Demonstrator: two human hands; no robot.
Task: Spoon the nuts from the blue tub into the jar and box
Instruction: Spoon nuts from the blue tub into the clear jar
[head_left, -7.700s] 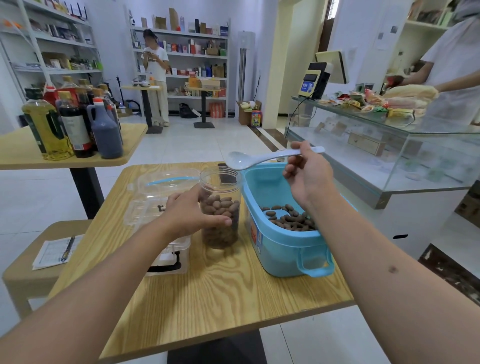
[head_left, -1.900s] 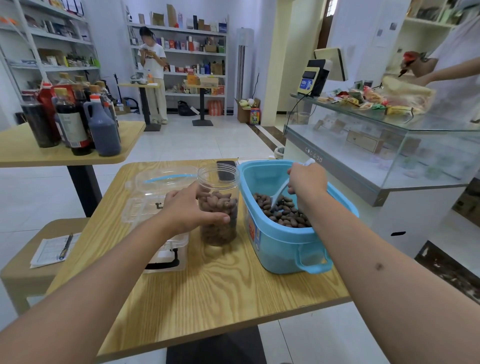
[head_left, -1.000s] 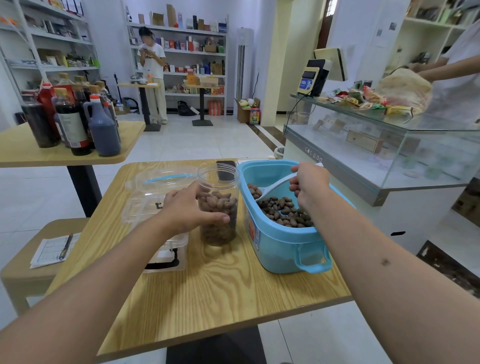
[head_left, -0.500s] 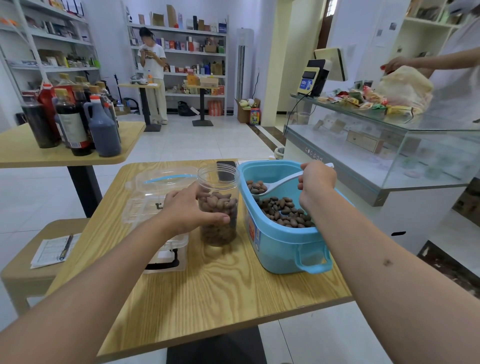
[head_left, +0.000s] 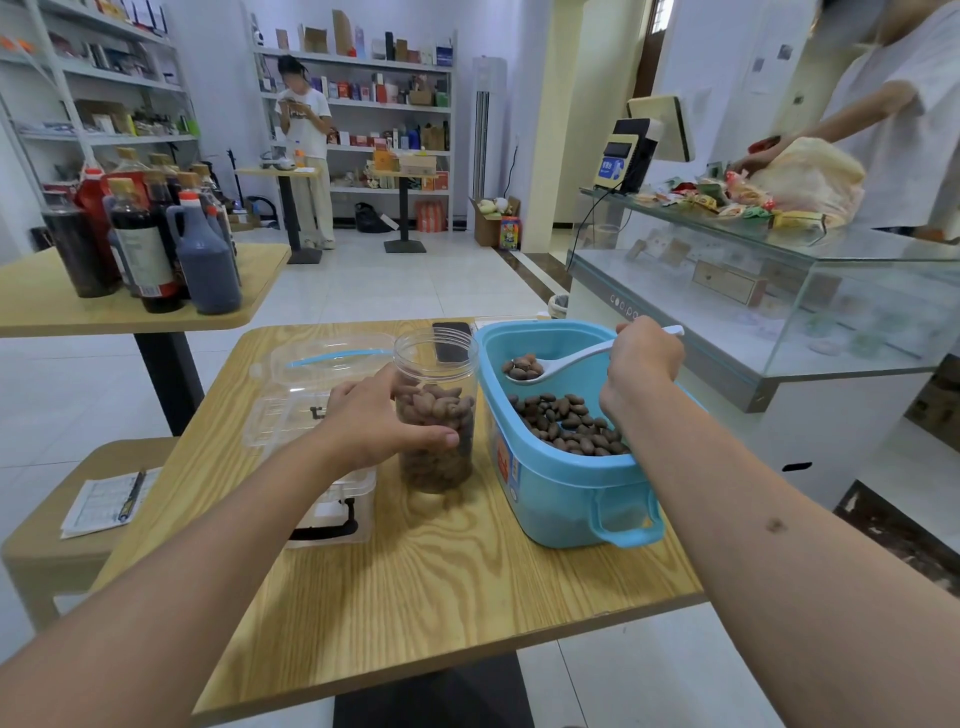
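Both forearms reach in from the bottom corners over the wooden table (head_left: 415, 582). The left hand (head_left: 374, 421) lies palm-down against the jar (head_left: 436, 415), thumb wrapped across its front, the other fingers curled round the far side out of sight, a firm grip on the clear wall. The jar stands upright, open-topped, filled with nuts to a little over half. Just left of it, partly under the left wrist, sits the clear box (head_left: 311, 415), its lid with a blue strip standing open behind.

On the right, the blue tub (head_left: 561, 483) stands just beside the jar, a layer of dark nuts (head_left: 566, 423) in its near half. The right hand (head_left: 641, 364) hovers above the tub's far right rim, wrist bent down, fingers bunched tight round the handle of the white spoon (head_left: 566, 361); its tip pokes out past the knuckles. The spoon runs left from the fingers, bowl roughly level, carrying a few nuts, held above the tub's interior and short of the jar's mouth.

A dark phone (head_left: 452, 340) lies behind the jar. Farther off, bottles (head_left: 150, 244) crowd a second table on the left and a glass counter (head_left: 779, 291) runs along the right.
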